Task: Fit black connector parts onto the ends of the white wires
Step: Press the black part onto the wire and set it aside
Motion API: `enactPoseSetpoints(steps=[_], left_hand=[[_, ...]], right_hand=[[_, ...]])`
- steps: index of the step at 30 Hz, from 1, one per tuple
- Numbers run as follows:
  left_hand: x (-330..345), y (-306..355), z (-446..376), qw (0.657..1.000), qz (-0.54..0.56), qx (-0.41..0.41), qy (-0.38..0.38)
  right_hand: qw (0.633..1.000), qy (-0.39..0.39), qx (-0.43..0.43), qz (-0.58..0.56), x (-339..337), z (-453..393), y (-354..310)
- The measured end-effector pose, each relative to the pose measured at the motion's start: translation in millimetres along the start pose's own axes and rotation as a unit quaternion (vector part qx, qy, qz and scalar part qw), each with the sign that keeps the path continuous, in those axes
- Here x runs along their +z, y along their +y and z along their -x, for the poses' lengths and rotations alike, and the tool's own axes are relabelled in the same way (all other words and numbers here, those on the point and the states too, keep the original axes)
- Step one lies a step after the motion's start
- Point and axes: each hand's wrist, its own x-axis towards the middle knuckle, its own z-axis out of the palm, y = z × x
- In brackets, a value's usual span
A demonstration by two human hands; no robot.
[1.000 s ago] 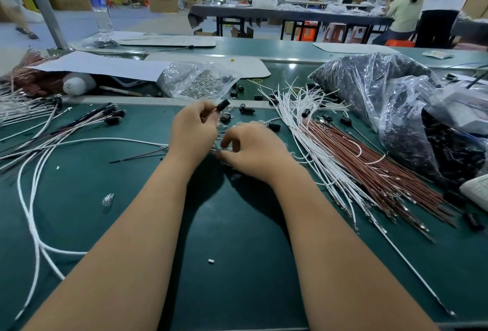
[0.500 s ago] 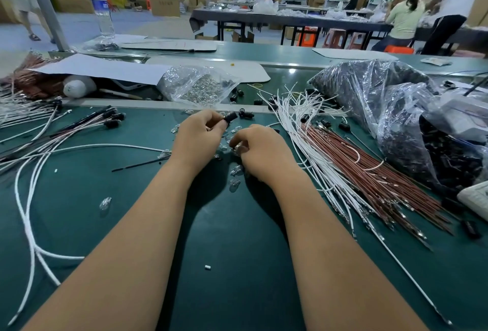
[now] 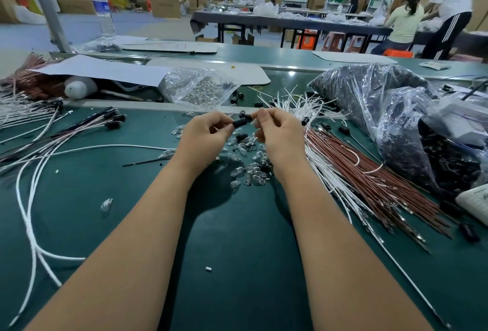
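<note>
My left hand (image 3: pixel 204 135) pinches a small black connector part (image 3: pixel 239 122) just above the green table. Close to its right, my right hand (image 3: pixel 277 132) pinches a tiny clear piece (image 3: pixel 254 120) at the connector's open end; whether it is a bulb I cannot tell. A white wire (image 3: pixel 118 147) runs from the left side of the table to my left wrist. A bundle of loose white wires (image 3: pixel 298 108) fans out to the right of my hands. Finished wires with black connectors (image 3: pixel 112 119) lie at the left.
Several small glass bulbs (image 3: pixel 250 169) are scattered under my hands. Brown wires (image 3: pixel 369 177) lie at the right beside plastic bags of black parts (image 3: pixel 383 108). A clear bag of bulbs (image 3: pixel 198 87) sits behind. One bulb (image 3: pixel 106 203) lies apart. Other people work at a far table.
Both hands lifted off the table and moved away from me. My right hand, earlier down among the bulbs, now holds a small clear piece at the connector in my left hand.
</note>
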Motion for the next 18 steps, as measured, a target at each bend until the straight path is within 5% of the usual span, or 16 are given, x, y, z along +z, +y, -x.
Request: enactPoseSetpoints(steps=[7,18], left_hand=[[0.6,2.8,1.8,1.0,0.021,0.005,-0.009],[0.5,1.2,2.4,1.0,-0.004,0.029,-0.006]], right_hand=[[0.986,-0.012,0.073,-0.149,-1.0,1.0,-2.1],[0.993,-0.019,0.064,-0.097,1.1,1.3,-0.8]])
